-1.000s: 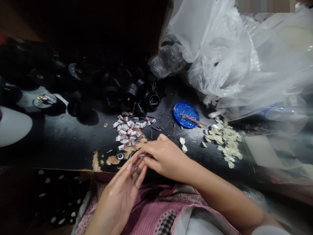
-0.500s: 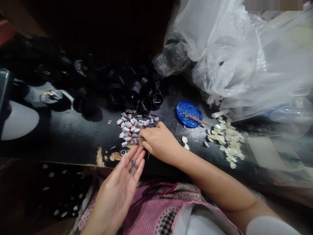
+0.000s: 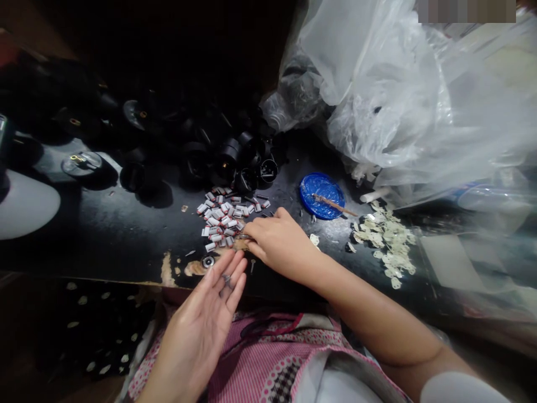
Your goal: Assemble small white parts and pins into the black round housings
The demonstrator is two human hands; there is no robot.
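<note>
My left hand [image 3: 205, 319] is held palm up at the table's front edge, fingers stretched out. A small grey metal piece [image 3: 227, 278] lies on those fingers; its kind is too small to tell. Just beyond, my right hand [image 3: 279, 240] has its fingertips pinched together at the right edge of a pile of small white cylinders with red ends [image 3: 218, 215]. Whatever is in the pinch is mostly hidden by the fingers. A small screw [image 3: 252, 265] lies between the two hands. A round metal ring [image 3: 208, 261] sits just left of my left fingertips.
Several black cylindrical housings [image 3: 229, 151] stand behind the pile. A blue lid [image 3: 312, 206] with a brown stick [image 3: 333, 204] across it is to the right. Farther right are thin pale metal plates [image 3: 388, 238] and large clear plastic bags [image 3: 398, 112]. A white rounded object [image 3: 29, 204] is at left.
The view has shifted slightly. My right hand has moved a little, and the screw between the hands shows more plainly. My left hand stays palm up with the small piece on its fingers.
</note>
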